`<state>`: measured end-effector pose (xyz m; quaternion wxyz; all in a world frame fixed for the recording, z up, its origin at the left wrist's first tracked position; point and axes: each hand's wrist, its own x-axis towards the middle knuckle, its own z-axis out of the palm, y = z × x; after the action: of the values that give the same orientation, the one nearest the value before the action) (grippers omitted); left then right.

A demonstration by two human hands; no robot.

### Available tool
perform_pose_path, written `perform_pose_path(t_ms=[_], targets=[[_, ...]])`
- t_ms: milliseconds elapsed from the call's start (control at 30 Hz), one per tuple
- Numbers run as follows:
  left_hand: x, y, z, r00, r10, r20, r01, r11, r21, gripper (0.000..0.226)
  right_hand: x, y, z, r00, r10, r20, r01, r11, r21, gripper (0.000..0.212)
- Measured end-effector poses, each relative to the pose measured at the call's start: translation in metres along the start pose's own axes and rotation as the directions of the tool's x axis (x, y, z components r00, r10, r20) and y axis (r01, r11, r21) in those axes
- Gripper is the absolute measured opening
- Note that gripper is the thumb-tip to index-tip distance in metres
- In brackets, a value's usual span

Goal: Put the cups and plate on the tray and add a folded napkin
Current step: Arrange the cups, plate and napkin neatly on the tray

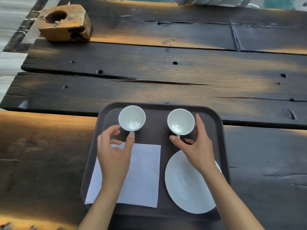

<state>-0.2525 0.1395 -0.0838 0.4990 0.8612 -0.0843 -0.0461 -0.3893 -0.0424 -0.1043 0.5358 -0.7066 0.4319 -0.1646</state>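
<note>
A dark brown tray (219,130) lies on the wooden table near me. Two white cups stand upright at its far side. My left hand (114,156) reaches to the left cup (132,117), with the thumb on its small handle and the index finger at its near left wall. My right hand (197,146) wraps the right cup (180,121), thumb by the handle and index finger along its right side. A white plate (186,188) lies at the tray's near right, partly under my right forearm. A white folded napkin (144,173) lies flat at the near left, under my left wrist.
A chunky wooden block (66,24) with a hollow in its top sits at the table's far left corner. The dark plank table (166,72) has cracks and holes. Its left edge runs beside a pale floor.
</note>
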Motion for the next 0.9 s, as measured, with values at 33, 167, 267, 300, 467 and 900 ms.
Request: perform_pose_path(t_ms=[33,167,267,300,467,900], targets=[[0.007,-0.004,0.001,0.999,-0.031,0.028,0.031,0.999,0.022,0.055,-0.001,-0.001,0.002,1.0,0.004,-0.016,-0.004,1.0,0.008,0.11],[0.023,-0.012,0.011,0.974,-0.085,0.211,0.069,0.994,0.08,0.101,-0.002,0.0,0.011,0.997,0.001,-0.072,0.0,1.0,0.015,0.105],[0.027,-0.014,0.017,0.954,-0.089,0.286,0.076,0.995,0.057,0.108,-0.002,0.001,0.016,0.994,0.011,-0.108,-0.009,1.0,0.014,0.099],[0.027,-0.014,0.02,0.953,-0.089,0.29,0.077,0.996,0.051,0.107,-0.002,0.001,0.017,0.993,0.013,-0.118,-0.012,1.0,0.009,0.097],[0.025,-0.013,0.025,0.962,-0.072,0.264,0.071,0.997,0.013,0.094,-0.003,0.001,0.019,0.989,0.012,-0.146,-0.016,0.999,-0.03,0.091],[0.02,-0.015,0.03,0.973,-0.088,0.213,0.097,0.995,-0.034,0.091,-0.003,0.008,0.021,0.983,0.028,-0.18,-0.042,0.996,-0.077,0.089]])
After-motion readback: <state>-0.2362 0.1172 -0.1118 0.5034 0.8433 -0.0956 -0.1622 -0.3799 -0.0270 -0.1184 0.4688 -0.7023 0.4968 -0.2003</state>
